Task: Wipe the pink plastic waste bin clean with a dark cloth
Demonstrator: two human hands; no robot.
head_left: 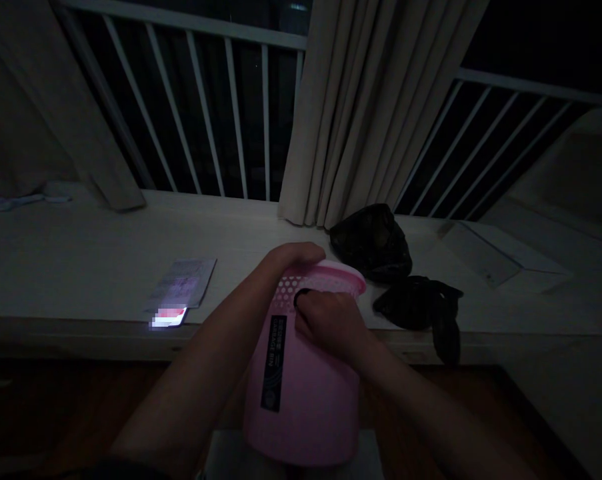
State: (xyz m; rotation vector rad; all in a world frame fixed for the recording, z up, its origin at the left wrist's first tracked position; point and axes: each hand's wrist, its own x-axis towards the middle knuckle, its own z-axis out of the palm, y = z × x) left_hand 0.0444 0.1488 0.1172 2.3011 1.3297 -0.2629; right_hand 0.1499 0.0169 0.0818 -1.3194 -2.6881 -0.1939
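Observation:
A pink plastic garbage bin (pixel 315 407) is in front of me, a dark label down its side and a band of round holes under its rim. My left hand (pixel 301 253) grips the far side of the rim, its fingers partly hidden. Closed against the perforated band is my right hand (pixel 331 323). A small, dark curved piece (pixel 301 297) shows at its fingertips; what it is stays unclear. Beyond the bin, a crumpled black plastic bag (pixel 373 243) lies on the white ledge (pixel 81 267), and another black bag (pixel 411 303) droops over the ledge's front edge.
At the left, a lit phone (pixel 173 319) lies by a sheet of paper (pixel 191 277) near the ledge's edge. A white box (pixel 501 257) stands at the right. Behind are beige curtains (pixel 361 120) and white window railings (pixel 231 100). The room is dim.

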